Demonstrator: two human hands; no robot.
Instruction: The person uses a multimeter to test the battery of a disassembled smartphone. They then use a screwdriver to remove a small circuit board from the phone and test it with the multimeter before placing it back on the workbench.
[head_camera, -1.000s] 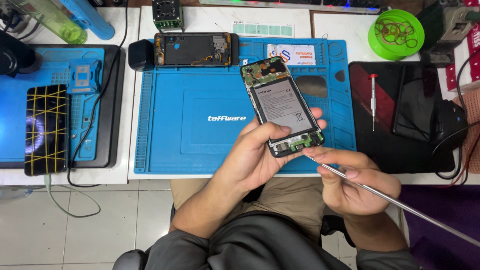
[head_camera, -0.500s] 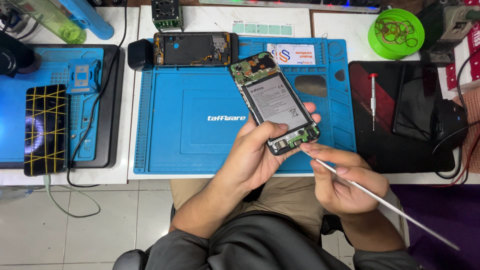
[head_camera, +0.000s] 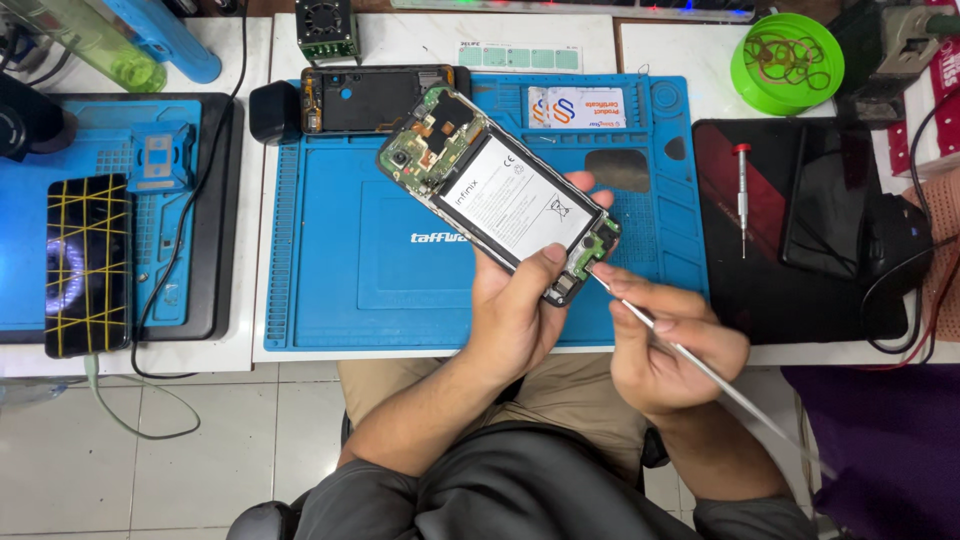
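A: Phone (head_camera: 497, 203), back cover off, held up over the blue mat (head_camera: 340, 270). But start at the far left for me.

B: Far left, a dark handset strapped with yellow bands (head_camera: 88, 264) lies on a black-edged pad, a cable trailing off its lower end. Above it, a small blue jig (head_camera: 160, 157). A green bottle (head_camera: 95, 40) and a blue one beside it lean at the top corner.

A: Moving in?

B: A black phone frame (head_camera: 375, 98) lies flat along the mat's top edge, long side running left to right, with a little fan (head_camera: 326, 22) just above it.

A: And the opened phone itself?

B: Long axis is diagonal: camera end and circuit board point up-left, the small bottom board points down-right. The white battery fills the middle. It's tilted off the mat, not resting on it.

A: Who's got it?

B: Left hand (head_camera: 520, 310) cradles it from below, thumb pressed on the lower edge, fingers curled round the far side. A firm wrap.

A: Right hand?

B: Right hand (head_camera: 665, 345) is pinched closed on a thin metal tool (head_camera: 700, 362), pen-style. The tool's tip touches the bottom board; its shaft runs down-right past the wrist.

A: Further right?

B: A red-topped screwdriver (head_camera: 741, 195) stands lengthwise on a black and red pad (head_camera: 730, 290), well apart from the hands. A green bowl (head_camera: 787, 50) of rubber bands sits above it.
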